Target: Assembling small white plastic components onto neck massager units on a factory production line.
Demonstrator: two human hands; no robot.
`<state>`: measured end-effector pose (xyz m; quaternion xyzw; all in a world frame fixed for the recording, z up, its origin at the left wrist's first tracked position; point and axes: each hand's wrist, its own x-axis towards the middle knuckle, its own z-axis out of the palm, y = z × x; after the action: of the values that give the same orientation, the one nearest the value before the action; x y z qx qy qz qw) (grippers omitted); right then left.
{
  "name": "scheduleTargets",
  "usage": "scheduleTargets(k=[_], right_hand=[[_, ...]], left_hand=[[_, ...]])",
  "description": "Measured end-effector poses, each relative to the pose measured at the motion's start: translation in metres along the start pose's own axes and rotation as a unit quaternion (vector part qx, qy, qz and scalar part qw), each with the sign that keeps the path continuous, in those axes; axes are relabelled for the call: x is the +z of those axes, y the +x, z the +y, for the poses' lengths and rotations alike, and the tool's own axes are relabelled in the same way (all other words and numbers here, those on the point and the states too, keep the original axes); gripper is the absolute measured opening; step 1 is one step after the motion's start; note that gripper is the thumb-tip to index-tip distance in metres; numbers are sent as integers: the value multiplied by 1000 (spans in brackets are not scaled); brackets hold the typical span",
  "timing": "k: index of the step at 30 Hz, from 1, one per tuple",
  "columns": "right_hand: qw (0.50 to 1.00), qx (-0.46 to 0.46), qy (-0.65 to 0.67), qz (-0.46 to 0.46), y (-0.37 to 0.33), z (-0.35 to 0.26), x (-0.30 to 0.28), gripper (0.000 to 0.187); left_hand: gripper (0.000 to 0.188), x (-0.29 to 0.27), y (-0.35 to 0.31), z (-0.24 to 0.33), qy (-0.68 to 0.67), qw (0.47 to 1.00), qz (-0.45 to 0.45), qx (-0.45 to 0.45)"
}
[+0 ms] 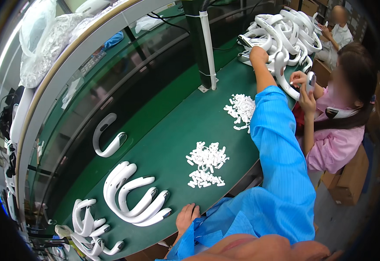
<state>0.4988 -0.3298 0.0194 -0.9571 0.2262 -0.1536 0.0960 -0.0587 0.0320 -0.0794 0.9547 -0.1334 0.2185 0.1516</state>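
My right arm, in a blue sleeve, stretches to the far right end of the green bench. There my right hand (258, 55) is closed at the near side of a heap of white C-shaped neckbands (285, 32), against one band with a dark end; its fingertips are mostly hidden. At the bench's near edge my left hand (187, 216) lies with fingers resting on the surface, holding nothing. Closest to it is a nested row of white neckbands (133, 213). Beyond it lie small white plastic pieces (207, 156) in two adjoining piles.
Another pile of small white pieces (241, 108) lies beside my sleeve. A single neckband (107, 137) lies at the back, more (87, 226) at the left end. A dark post (198, 48) rises behind the bench. A person in pink (333, 139) works at my right, holding a device.
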Motion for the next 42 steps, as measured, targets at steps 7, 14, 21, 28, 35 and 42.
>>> scheduleTargets(k=[7,14,21,28,35,42], right_hand=[[997,-48,8,60,4,-14,41,21],[947,-280,78,136,-92,19,-20,39],[829,-301,430,-193,-293,-18,-73,25],[797,-285,498,-188,-351,-11,-73,21],[832,-185,495,-169,-358,3,-61,18],[835,-474,273,-54,-363,-42,-36,27]], left_hand=[[41,-15,-13,-2,-20,999,-50,-5],[22,-144,50,-42,-5,986,55,159],[19,-200,165,-218,68,972,158,-162],[55,-88,238,-477,147,941,-89,-290],[50,-4,288,-465,69,885,-172,-427],[28,-22,288,-420,-87,869,-197,-446]])
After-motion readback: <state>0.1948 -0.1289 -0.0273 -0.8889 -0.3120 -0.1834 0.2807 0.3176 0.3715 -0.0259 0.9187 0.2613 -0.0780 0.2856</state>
